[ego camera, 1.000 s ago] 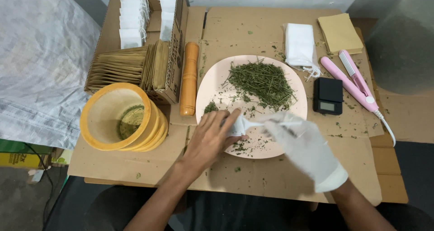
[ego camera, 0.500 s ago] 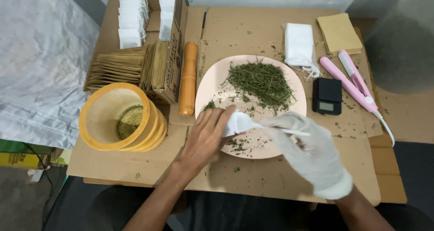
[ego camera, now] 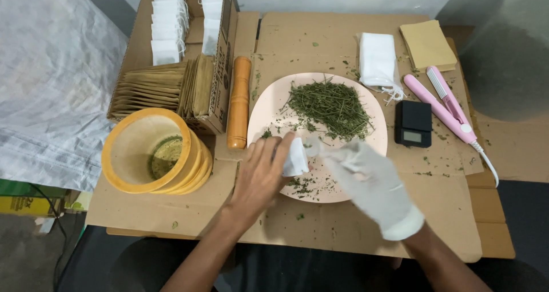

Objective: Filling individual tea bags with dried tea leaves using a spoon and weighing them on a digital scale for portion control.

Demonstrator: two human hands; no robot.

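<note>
We see our bare left hand [ego camera: 260,175] over the near edge of a pink plate [ego camera: 269,106]. Its fingers are curled around a small white tea bag [ego camera: 296,157] and pinch it at the side. The tea bag hangs just above the plate, near the bottom left part of it. Our right hand [ego camera: 369,180] wears a white glove. Its fingertips are closed and meet the top of the tea bag, but we cannot tell if they hold something small there.

A pile of dried green herbs [ego camera: 331,103] lies on the far half of the plate. Little green crumbs are spread on the near half, under our hands.

The plate sits on a desk [ego camera: 343,32] covered with brown cardboard. Just left of the plate lies a wooden pestle [ego camera: 239,100]. Further left stands a yellow mortar [ego camera: 151,152] with green powder inside. Behind the mortar is a cardboard box [ego camera: 220,57] full of brown paper packets and white tea bags.

To the right of the plate is a small black scale [ego camera: 414,124]. Beside it lies a pink heat sealer [ego camera: 443,103]. Behind the plate are a stack of empty white bags [ego camera: 377,57] and a stack of brown envelopes [ego camera: 428,43].
</note>
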